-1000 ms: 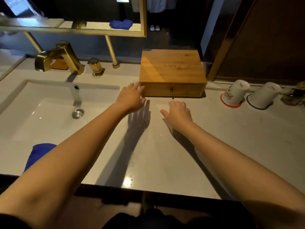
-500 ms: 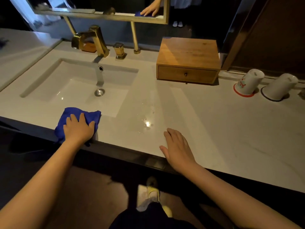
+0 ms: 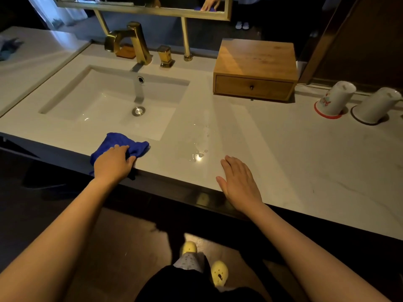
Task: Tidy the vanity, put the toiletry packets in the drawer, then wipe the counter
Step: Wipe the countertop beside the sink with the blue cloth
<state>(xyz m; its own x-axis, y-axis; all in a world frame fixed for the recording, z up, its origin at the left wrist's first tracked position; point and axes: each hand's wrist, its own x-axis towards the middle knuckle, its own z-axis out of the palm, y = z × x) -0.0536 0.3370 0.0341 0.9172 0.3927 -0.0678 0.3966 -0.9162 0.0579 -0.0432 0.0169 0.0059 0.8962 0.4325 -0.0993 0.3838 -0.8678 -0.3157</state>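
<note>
A crumpled blue cloth (image 3: pixel 128 144) lies at the front edge of the white counter (image 3: pixel 272 149), just before the sink. My left hand (image 3: pixel 113 163) rests on the cloth with its fingers curled into the fabric. My right hand (image 3: pixel 238 184) lies flat and open on the counter's front edge, holding nothing. A wooden drawer box (image 3: pixel 255 68) stands at the back of the counter with its drawer closed. No toiletry packets are in view. Small water drops (image 3: pixel 199 155) glisten on the counter between my hands.
A white sink (image 3: pixel 113 101) with a gold faucet (image 3: pixel 133 40) takes up the left. Two white cups, one (image 3: pixel 334 99) with a red rim and one (image 3: pixel 377 107) plain, stand upside down at the right. A gold-framed mirror (image 3: pixel 141 9) hangs behind.
Both hands drew back from the drawer box to the counter's front. My left hand landed on the blue cloth and now grips it; the view pulled back and shifted left.
</note>
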